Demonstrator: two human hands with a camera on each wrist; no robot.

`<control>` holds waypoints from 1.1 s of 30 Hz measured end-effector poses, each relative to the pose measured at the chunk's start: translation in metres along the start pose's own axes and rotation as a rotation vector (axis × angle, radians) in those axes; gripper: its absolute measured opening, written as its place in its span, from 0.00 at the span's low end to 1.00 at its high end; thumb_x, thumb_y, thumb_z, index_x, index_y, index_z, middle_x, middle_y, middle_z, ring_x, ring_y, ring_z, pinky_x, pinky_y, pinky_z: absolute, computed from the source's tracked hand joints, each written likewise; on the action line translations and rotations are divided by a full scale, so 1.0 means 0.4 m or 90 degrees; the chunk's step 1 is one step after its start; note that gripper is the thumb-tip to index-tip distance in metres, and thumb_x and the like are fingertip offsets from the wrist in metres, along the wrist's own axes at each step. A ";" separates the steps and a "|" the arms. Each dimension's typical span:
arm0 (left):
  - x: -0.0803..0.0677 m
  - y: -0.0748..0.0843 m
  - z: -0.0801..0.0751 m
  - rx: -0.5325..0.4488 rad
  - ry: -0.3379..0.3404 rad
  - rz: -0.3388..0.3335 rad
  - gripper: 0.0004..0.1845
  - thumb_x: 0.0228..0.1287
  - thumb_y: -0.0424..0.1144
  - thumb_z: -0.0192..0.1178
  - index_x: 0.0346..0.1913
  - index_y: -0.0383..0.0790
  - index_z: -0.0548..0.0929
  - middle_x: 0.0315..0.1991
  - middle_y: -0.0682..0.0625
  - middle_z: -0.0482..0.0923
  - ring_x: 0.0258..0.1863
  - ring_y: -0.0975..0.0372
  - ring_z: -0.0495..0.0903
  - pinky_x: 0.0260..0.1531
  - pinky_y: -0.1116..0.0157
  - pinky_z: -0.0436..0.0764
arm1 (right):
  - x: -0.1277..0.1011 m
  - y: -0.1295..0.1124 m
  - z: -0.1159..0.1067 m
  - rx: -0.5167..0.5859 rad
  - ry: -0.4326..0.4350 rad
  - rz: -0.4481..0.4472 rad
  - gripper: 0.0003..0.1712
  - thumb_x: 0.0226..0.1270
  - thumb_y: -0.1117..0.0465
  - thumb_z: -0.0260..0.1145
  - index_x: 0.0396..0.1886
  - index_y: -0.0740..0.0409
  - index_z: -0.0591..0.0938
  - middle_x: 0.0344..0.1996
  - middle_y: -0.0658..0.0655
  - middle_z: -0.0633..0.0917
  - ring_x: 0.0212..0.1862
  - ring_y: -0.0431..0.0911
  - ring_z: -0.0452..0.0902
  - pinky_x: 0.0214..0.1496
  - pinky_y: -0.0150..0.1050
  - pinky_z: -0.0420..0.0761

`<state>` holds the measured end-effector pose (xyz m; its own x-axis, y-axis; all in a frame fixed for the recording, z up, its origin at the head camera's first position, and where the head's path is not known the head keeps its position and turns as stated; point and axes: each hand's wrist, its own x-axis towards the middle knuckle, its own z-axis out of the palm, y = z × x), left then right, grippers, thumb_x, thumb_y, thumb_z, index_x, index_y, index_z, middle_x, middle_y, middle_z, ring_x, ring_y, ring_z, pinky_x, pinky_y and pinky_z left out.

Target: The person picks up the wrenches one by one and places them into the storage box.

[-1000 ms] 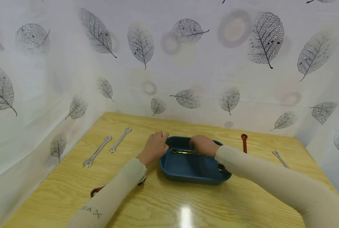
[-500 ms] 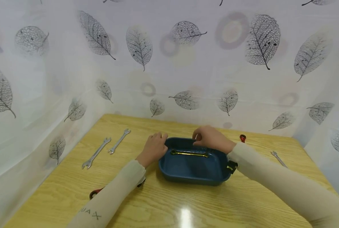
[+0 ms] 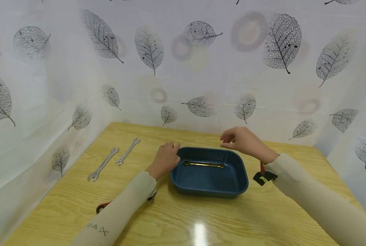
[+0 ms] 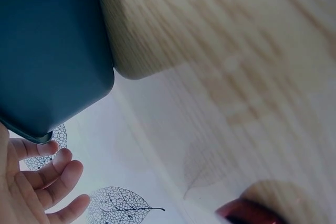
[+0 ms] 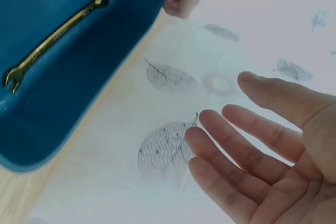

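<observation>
A blue rectangular tray (image 3: 208, 193) with rounded corners sits on the table. Inside it, near the far wall, lies a gold combination wrench (image 3: 203, 164); the right wrist view shows the same wrench (image 5: 55, 38) from above. My left hand (image 3: 165, 159) grips the tray's left rim at the far corner, and the left wrist view has its curled fingers (image 4: 50, 174) at the edge. Beyond the tray's far right corner, my right hand (image 3: 244, 141) hovers with relaxed, slightly bent fingers. Its palm (image 5: 262, 161) holds nothing.
Two silver open-end wrenches, a longer one (image 3: 103, 164) and a shorter one (image 3: 128, 151), lie at the left. A red-handled tool (image 3: 103, 207) is partly under my left sleeve. Another red piece (image 3: 262, 167) shows behind my right wrist. Leaf-printed cloth encloses the table.
My right hand has come up out of the tray, leaving the gold wrench in it, and moved right past the far rim. My left hand keeps its grip on the tray.
</observation>
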<state>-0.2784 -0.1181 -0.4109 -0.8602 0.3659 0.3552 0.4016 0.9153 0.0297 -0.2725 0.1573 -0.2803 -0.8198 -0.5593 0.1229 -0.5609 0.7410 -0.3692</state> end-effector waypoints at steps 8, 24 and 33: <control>0.005 0.000 0.002 0.004 0.000 0.000 0.12 0.59 0.36 0.54 0.46 0.37 0.74 0.35 0.43 0.75 0.31 0.53 0.75 0.40 0.52 0.77 | -0.058 0.049 -0.046 0.010 0.060 0.036 0.12 0.60 0.61 0.66 0.42 0.61 0.84 0.36 0.59 0.86 0.37 0.50 0.83 0.43 0.48 0.81; 0.003 -0.003 0.001 -0.007 0.007 0.002 0.11 0.58 0.34 0.53 0.43 0.37 0.74 0.33 0.42 0.75 0.31 0.52 0.75 0.40 0.51 0.77 | -0.176 0.185 -0.074 -0.029 0.118 0.110 0.12 0.62 0.61 0.64 0.42 0.64 0.83 0.34 0.63 0.86 0.38 0.56 0.82 0.42 0.51 0.81; 0.004 -0.003 0.009 -0.008 0.011 0.004 0.10 0.58 0.34 0.53 0.43 0.37 0.74 0.33 0.42 0.75 0.32 0.51 0.75 0.39 0.51 0.77 | -0.237 0.268 -0.081 -0.049 0.149 0.161 0.14 0.64 0.61 0.62 0.42 0.68 0.82 0.34 0.67 0.85 0.35 0.60 0.82 0.37 0.54 0.80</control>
<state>-0.2815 -0.1178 -0.4136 -0.8519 0.3688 0.3718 0.4111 0.9108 0.0386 -0.2587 0.3018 -0.3015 -0.9330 -0.2612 0.2478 -0.3370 0.8758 -0.3457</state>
